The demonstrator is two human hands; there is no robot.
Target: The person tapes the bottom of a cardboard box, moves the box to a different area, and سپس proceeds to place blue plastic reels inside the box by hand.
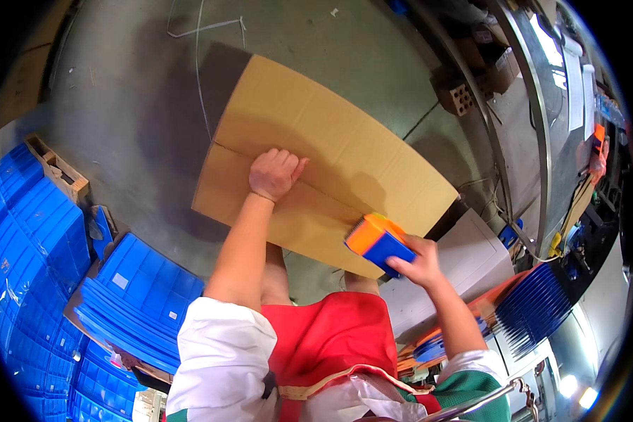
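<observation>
A large brown cardboard box (394,172) lies in front of me with its two top flaps meeting along a seam. On that seam, left of its middle, my left hand (277,174) rests in a fist with the thumb out, and nothing shows in it. My right hand (416,262) is wrapped round a blue and orange tape dispenser (378,240). The dispenser is tilted over the box's near right part, its front end close to the seam. Whether it touches the cardboard, I cannot tell.
Blue plastic panels (137,281) are stacked at the left, near a wooden pallet (58,169). A thin pale strap (200,77) lies on the grey floor beyond the box. At the right are a whitish box (464,264) and a metal-framed table (541,141).
</observation>
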